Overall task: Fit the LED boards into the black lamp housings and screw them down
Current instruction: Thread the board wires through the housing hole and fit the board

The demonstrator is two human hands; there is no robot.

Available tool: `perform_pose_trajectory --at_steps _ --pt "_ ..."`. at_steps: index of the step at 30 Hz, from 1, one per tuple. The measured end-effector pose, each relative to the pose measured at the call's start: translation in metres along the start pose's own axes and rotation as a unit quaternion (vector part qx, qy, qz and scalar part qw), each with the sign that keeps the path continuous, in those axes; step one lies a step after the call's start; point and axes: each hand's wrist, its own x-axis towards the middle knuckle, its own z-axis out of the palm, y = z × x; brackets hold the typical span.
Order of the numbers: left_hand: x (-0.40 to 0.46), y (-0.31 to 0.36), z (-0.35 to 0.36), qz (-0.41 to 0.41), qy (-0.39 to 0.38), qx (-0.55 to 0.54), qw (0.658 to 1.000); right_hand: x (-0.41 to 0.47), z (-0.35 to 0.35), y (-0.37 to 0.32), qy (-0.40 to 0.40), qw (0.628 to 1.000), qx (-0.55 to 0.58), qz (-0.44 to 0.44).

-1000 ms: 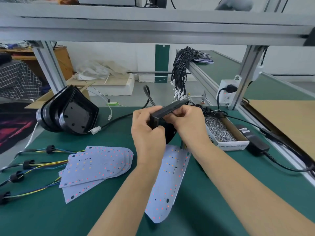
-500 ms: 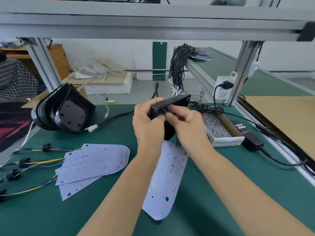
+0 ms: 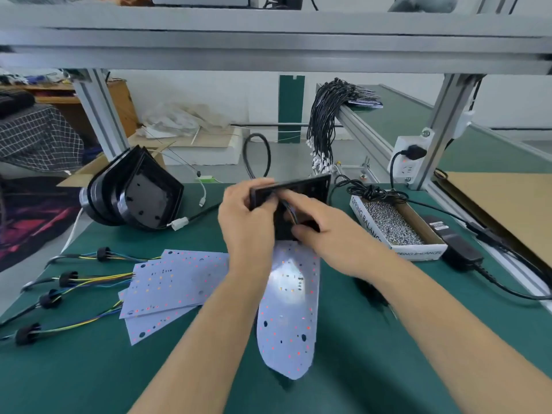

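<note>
Green workbench (image 3: 373,369) under a grey metal frame, both hands raised over it with one black lamp housing.

The left hand (image 3: 249,231) grips the near end of the housing (image 3: 298,186), fingers curled round its edge; the right hand (image 3: 325,231) pinches coloured wires at its underside. One LED board (image 3: 288,330) lies flat below the hands, a fanned pile of boards (image 3: 173,282) to its left, stacked housings (image 3: 134,195) at the far left, a box of screws (image 3: 394,225) on the right.
</note>
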Motion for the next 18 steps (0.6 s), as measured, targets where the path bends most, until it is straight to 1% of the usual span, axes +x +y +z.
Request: perform_pose_trajectory --at_steps 1,2,3,4,6,8,10,13,15,18 --pt "0.008 0.001 -0.007 -0.026 0.018 -0.017 0.999 -0.008 -0.005 0.001 0.033 0.999 0.012 -0.014" --pt "0.014 0.001 -0.014 -0.042 0.036 -0.024 0.998 -0.019 -0.009 0.002 0.081 0.996 0.028 -0.009" --pt "0.017 0.0 -0.02 -0.056 0.052 -0.028 0.997 -0.03 -0.01 0.0 0.121 0.991 0.049 0.021" --pt "0.018 -0.001 -0.024 -0.069 0.066 -0.035 0.995 -0.041 -0.004 -0.002 0.132 0.986 0.077 0.07" --pt "0.018 -0.004 -0.03 -0.094 0.081 -0.049 0.991 -0.062 0.022 -0.008 0.077 0.977 0.131 0.151" --pt "0.016 -0.005 -0.031 -0.105 0.084 -0.051 0.99 -0.075 0.052 -0.015 0.031 0.969 0.16 0.184" --pt "0.013 -0.003 -0.028 -0.092 0.079 -0.039 0.992 -0.078 0.069 -0.022 0.023 0.966 0.188 0.175" --pt "0.008 0.001 -0.022 -0.071 0.047 -0.009 0.996 -0.066 0.073 -0.028 0.027 0.971 0.186 0.149" --pt "0.007 -0.001 -0.021 -0.079 0.023 0.004 0.997 -0.058 0.068 -0.029 0.032 0.974 0.171 0.147" --pt "0.005 -0.004 -0.023 -0.115 -0.008 0.024 0.993 -0.051 0.06 -0.023 0.039 0.981 0.133 0.137"
